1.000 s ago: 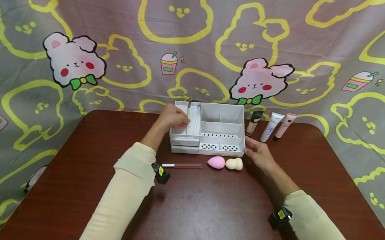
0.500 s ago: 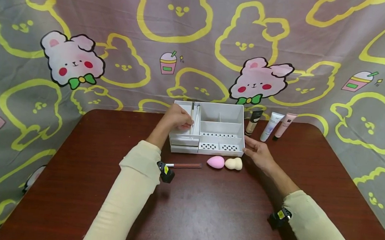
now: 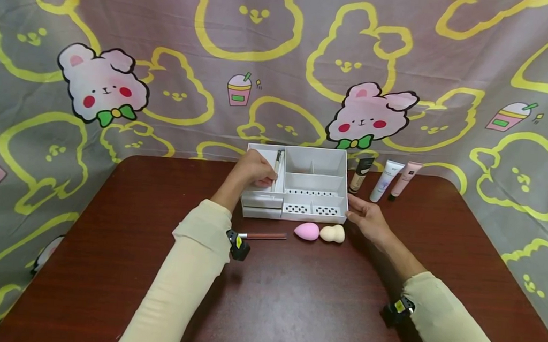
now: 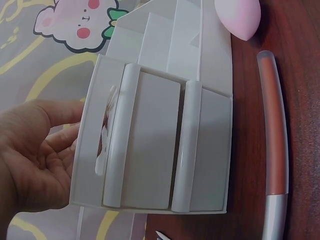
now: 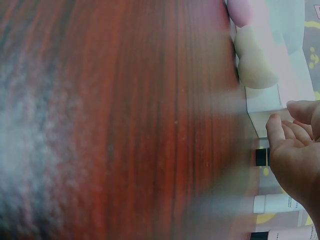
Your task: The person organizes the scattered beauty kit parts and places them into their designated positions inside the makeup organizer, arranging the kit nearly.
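A white desktop organizer (image 3: 317,154) stands at the back of the table. My left hand (image 3: 255,169) is over its left compartment and pinches a slim makeup brush (image 3: 278,159), held upright beside a white stick-like brush (image 3: 280,177). In the left wrist view, my left hand (image 4: 40,155) reaches behind the organizer's drawer side (image 4: 155,145), which hides the fingertips and the brush. My right hand (image 3: 369,219) rests its fingers against the organizer's right side; the right wrist view shows that hand (image 5: 295,145) with fingers extended at the wall.
In front of the organizer lie a lip gloss tube (image 3: 264,236), a pink teardrop sponge (image 3: 307,231) and a cream sponge (image 3: 333,233). To the right stand a black-topped tube (image 3: 360,175), a white tube (image 3: 386,181) and a pink tube (image 3: 406,181). A patterned cloth hangs behind.
My left hand has shifted a little right with the makeup brush, bringing it next to the white one in the left compartment. The right hand has stayed against the organizer.
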A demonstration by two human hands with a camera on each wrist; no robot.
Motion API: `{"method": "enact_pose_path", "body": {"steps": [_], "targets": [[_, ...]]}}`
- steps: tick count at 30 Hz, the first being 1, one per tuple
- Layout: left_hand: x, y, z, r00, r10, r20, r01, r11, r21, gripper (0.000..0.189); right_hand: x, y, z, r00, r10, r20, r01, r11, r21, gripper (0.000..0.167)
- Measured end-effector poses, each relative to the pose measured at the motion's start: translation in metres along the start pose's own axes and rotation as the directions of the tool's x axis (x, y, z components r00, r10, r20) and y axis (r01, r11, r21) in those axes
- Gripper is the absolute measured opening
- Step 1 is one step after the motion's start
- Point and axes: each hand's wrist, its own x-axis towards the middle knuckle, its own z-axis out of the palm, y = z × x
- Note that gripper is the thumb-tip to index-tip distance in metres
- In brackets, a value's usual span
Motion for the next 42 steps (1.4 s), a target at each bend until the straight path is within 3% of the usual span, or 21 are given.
{"method": "enact_pose_path", "body": {"steps": [12,18,28,35,42], "targets": [[0.0,-0.003,0.001,1.0,0.018,0.001,-0.018,1.0,-0.009,0.023,-0.001,-0.001,0.001,1.0,-0.003,0.003,0.003,1.0,0.003,0.056],[-0.004,-0.004,0.0,1.0,0.017,0.0,-0.017,0.998,-0.056,0.025,-0.002,0.0,0.001,1.0,0.0,-0.001,0.0,1.0,0.0,0.056],[-0.012,-0.008,-0.013,0.999,0.045,0.029,-0.041,0.992,-0.121,0.033,-0.001,0.0,0.001,1.0,-0.008,-0.003,0.008,1.0,0.0,0.056],[-0.017,-0.015,-0.023,0.994,0.1,0.051,-0.094,0.989,-0.115,0.036,-0.001,0.0,0.0,1.0,-0.011,-0.004,0.011,1.0,-0.006,0.056],[-0.024,-0.021,-0.029,0.988,0.151,0.039,-0.142,0.973,-0.18,0.036,-0.001,0.0,0.0,1.0,-0.002,-0.001,0.002,1.0,-0.006,0.056]]}}
